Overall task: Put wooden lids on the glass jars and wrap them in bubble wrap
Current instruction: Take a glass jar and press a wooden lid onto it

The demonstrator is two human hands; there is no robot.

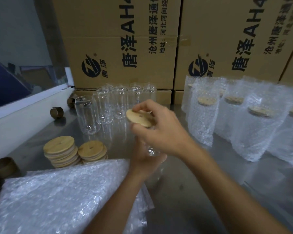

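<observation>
Wooden lid [139,118] pinched by right hand [161,130], on top of glass jar [151,150].
Left hand [142,157] fingers curled round jar base, below right fingertips. Lid stacks [74,151] left of fingers; wrapped jars [243,119] to the right.

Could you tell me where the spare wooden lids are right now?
The spare wooden lids sit in two stacks left of the hands, between the bubble wrap and empty jars.

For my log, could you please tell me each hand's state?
Left hand: grips the glass jar.
Right hand: holds the wooden lid.
</observation>
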